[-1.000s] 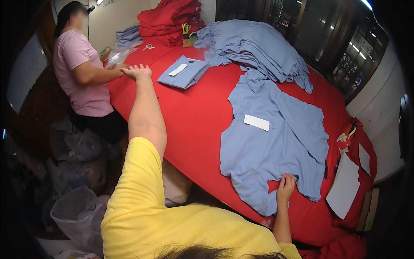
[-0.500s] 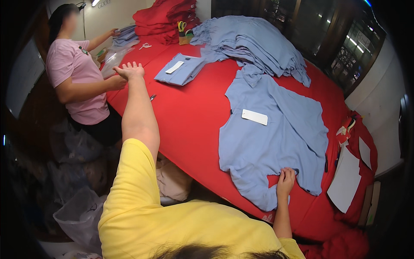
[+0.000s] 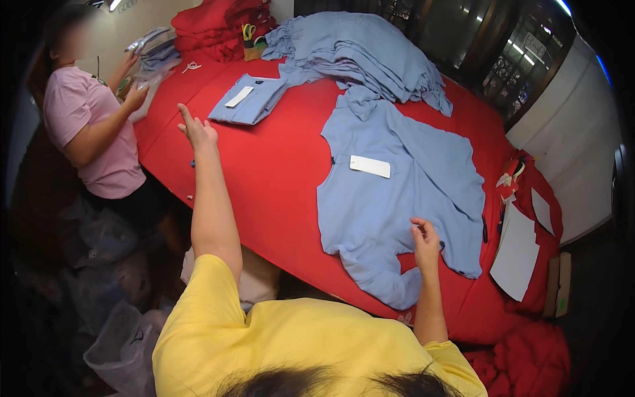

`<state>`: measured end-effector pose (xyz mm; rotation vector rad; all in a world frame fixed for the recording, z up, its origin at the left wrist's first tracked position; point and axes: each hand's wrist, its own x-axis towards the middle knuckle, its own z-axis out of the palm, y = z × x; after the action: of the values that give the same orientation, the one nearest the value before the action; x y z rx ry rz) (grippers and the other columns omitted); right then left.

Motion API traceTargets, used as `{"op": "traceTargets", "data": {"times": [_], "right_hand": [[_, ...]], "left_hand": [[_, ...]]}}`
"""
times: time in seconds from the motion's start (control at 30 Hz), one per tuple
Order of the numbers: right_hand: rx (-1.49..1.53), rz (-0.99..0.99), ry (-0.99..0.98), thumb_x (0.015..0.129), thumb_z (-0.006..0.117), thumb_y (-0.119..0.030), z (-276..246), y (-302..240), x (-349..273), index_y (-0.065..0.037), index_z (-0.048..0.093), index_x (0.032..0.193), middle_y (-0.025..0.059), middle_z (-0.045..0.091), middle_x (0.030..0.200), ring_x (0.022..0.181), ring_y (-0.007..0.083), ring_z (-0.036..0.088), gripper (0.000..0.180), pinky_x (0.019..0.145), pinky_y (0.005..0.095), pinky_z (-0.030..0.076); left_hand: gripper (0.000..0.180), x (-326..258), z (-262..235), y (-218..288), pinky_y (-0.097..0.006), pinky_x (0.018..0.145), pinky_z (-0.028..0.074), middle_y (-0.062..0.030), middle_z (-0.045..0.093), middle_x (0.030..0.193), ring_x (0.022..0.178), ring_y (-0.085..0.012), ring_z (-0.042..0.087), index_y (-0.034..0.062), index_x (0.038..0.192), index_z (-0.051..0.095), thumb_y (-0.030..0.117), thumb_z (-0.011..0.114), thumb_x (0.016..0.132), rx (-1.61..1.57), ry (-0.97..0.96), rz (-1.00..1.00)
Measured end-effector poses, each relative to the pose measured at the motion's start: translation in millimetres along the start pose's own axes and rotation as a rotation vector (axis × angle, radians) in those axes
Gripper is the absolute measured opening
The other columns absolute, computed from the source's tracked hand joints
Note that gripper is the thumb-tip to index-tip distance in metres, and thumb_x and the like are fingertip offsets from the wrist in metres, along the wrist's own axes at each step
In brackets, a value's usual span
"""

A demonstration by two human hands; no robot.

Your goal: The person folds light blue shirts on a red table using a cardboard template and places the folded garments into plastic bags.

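A light blue blouse (image 3: pixel 383 218) lies spread out, a white hang tag (image 3: pixel 370 167) on its neckline. My right hand (image 3: pixel 426 246) hovers over its lower part, fingers loosely curled and apart, nothing visible in them. Stretched far out to the left, my left hand (image 3: pixel 200 132) has its fingers extended and holds nothing. Just beyond it rests a folded blue garment (image 3: pixel 261 102) with its own white tag (image 3: pixel 239 96). A small blue-ended object (image 3: pixel 192 163) peeks out beside my left forearm, mostly hidden.
A co-worker in a pink shirt (image 3: pixel 92 132) stands at the left, handling a plastic-wrapped piece. Red cloth (image 3: pixel 264 178) covers the table. At the back are a blue garment pile (image 3: pixel 357 53), red folded stacks (image 3: pixel 215 30) and a scissors holder (image 3: pixel 253 46). White sheets (image 3: pixel 516 255) lie right.
My right hand has let go of the blouse's lower edge and risen. My left hand has turned and lowered slightly. The co-worker's hands have lifted with a wrapped piece. The view has shifted.
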<state>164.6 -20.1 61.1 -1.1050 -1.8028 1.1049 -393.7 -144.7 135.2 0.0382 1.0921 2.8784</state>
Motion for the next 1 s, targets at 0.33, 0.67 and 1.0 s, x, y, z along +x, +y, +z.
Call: {"op": "traceTargets", "data": {"times": [0.33,0.67,1.0], "right_hand": [[0.207,0.091,-0.267,0.093,0.058,-0.016,60,-35,15,0.003,0.062,0.109,0.0081,0.065,0.097,0.085,0.0140,0.062,0.025,0.074,0.0261,0.048],[0.327,0.133,-0.458,0.096,0.052,-0.041,125,-39,50,-0.001,0.048,0.131,0.0134,0.054,0.128,0.117,0.0221,0.051,0.053,0.093,0.0359,0.043],[0.883,0.490,-1.031,0.092,0.055,-0.049,181,-89,131,-0.001,0.045,0.134,0.0227,0.056,0.127,0.116,0.0426,0.055,0.064,0.093,0.0570,0.047]], "left_hand": [[0.108,27,-19,19,-0.047,0.116,0.005,-0.0074,0.023,0.156,0.145,-0.0218,0.016,0.0051,0.147,0.029,0.074,0.064,0.071,-0.002,0.017,0.012],[0.075,-5,-91,-6,-0.040,0.108,0.034,-0.0085,0.043,0.143,0.132,-0.0245,0.041,0.0063,0.143,0.035,0.049,0.061,0.087,0.212,-0.501,-0.259],[0.088,-193,-57,-10,-0.060,0.113,0.019,-0.0175,0.020,0.154,0.140,-0.0421,0.020,0.0105,0.150,0.019,0.052,0.060,0.085,-0.497,-0.739,-0.986]]}}
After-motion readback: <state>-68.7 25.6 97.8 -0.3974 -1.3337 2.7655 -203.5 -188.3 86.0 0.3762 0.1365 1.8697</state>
